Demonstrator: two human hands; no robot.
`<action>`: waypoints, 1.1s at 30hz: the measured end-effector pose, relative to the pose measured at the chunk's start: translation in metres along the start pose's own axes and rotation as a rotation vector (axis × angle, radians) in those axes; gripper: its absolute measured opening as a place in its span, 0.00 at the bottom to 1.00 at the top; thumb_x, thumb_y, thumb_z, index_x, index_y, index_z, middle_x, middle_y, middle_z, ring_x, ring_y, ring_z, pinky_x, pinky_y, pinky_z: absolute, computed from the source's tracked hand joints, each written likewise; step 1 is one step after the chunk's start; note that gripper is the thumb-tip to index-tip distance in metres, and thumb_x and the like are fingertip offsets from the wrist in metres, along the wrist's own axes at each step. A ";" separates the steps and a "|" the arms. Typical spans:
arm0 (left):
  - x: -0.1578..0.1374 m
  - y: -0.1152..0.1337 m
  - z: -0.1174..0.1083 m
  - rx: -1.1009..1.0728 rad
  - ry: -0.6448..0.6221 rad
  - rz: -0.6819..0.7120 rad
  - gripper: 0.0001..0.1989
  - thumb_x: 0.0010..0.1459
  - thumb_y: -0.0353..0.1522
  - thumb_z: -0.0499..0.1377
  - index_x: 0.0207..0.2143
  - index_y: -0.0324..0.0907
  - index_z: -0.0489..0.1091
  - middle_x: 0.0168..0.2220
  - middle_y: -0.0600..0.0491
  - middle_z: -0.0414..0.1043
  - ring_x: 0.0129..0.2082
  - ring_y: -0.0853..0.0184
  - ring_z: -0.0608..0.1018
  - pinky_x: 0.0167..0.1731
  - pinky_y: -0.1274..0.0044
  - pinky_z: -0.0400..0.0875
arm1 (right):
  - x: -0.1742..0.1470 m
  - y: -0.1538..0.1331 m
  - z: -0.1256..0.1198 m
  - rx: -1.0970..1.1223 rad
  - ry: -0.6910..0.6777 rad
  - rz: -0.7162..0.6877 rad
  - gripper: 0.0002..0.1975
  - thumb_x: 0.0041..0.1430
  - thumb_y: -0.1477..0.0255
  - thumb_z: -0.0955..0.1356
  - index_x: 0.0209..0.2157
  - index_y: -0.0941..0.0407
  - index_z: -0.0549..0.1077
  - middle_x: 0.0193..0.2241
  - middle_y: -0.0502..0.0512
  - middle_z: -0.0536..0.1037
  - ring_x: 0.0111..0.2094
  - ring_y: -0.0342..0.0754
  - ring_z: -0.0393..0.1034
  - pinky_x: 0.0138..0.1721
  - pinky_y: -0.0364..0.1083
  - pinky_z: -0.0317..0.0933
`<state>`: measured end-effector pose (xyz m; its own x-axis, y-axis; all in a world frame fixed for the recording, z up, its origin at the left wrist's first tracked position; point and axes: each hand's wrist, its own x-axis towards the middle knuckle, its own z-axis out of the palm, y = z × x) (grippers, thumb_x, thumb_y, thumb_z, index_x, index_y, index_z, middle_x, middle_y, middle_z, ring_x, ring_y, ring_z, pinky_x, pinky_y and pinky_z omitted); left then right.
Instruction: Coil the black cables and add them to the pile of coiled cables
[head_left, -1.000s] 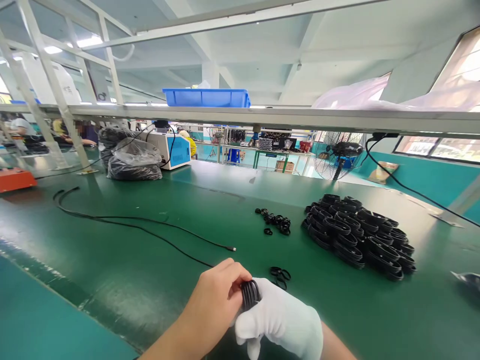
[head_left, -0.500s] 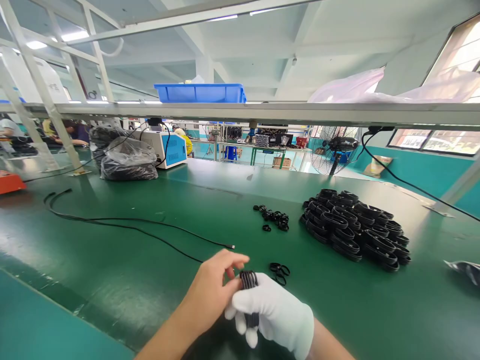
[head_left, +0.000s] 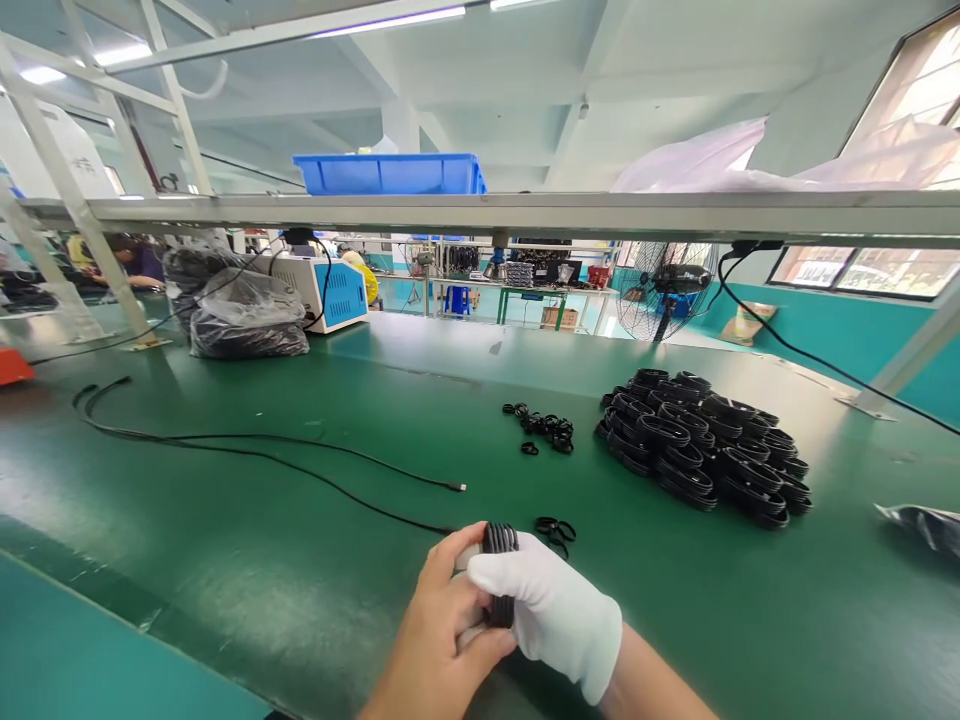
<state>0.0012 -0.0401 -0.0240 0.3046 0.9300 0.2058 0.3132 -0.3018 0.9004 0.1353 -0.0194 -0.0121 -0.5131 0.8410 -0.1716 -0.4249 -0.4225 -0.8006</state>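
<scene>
A black cable wound into a tight coil (head_left: 500,540) stands upright between my hands, low in the middle of the view. My right hand (head_left: 559,605), in a white glove, grips the coil with its thumb across the near side. My bare left hand (head_left: 450,610) is closed on the coil from the left, its fingers at the top and its thumb at the bottom edge. Just beyond my right hand lie a few small black loops (head_left: 555,530). Two straight black cables (head_left: 300,452) stretch over the green table on the left, one with its plug showing.
A large heap of coiled black cables (head_left: 701,450) sits at the right, beside a small pile of black loops (head_left: 544,428). Toward the back left are a filled plastic bag (head_left: 251,315) and a blue-and-white machine (head_left: 337,290). A shelf (head_left: 480,212) crosses above the table (head_left: 262,530).
My left hand has turned and moved from the coil's upper left side to wrap around it, thumb now at the bottom. My right hand keeps its hold. The view has shifted slightly.
</scene>
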 end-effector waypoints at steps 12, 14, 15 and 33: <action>0.025 0.023 -0.032 0.218 -0.046 -0.106 0.06 0.50 0.28 0.53 0.26 0.43 0.69 0.25 0.57 0.72 0.27 0.68 0.72 0.28 0.79 0.65 | -0.005 -0.002 0.010 -0.251 -0.008 0.248 0.07 0.37 0.76 0.70 0.24 0.63 0.70 0.22 0.53 0.70 0.20 0.41 0.67 0.14 0.37 0.63; 0.025 0.024 -0.028 0.250 -0.055 -0.109 0.06 0.49 0.28 0.52 0.24 0.43 0.68 0.23 0.58 0.71 0.25 0.69 0.71 0.25 0.80 0.62 | -0.006 -0.002 0.012 -0.292 -0.005 0.290 0.06 0.37 0.78 0.69 0.23 0.62 0.70 0.19 0.50 0.68 0.19 0.40 0.66 0.13 0.37 0.62; 0.024 0.026 -0.026 0.272 -0.053 -0.101 0.06 0.49 0.28 0.52 0.24 0.43 0.67 0.23 0.58 0.70 0.24 0.69 0.70 0.24 0.80 0.62 | -0.007 -0.002 0.011 -0.301 -0.006 0.299 0.06 0.37 0.78 0.69 0.23 0.62 0.70 0.18 0.49 0.68 0.18 0.40 0.66 0.13 0.37 0.63; 0.119 -0.006 0.040 0.373 -0.304 -0.129 0.04 0.48 0.30 0.56 0.25 0.43 0.70 0.26 0.56 0.71 0.26 0.67 0.72 0.26 0.78 0.61 | -0.038 -0.066 -0.068 0.165 0.562 -0.374 0.18 0.41 0.68 0.74 0.32 0.58 0.67 0.26 0.51 0.73 0.24 0.41 0.67 0.19 0.37 0.58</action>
<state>0.0718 0.0642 -0.0206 0.4729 0.8784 -0.0694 0.6492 -0.2940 0.7015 0.2340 -0.0007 0.0080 0.1351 0.9686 -0.2087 -0.6287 -0.0790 -0.7736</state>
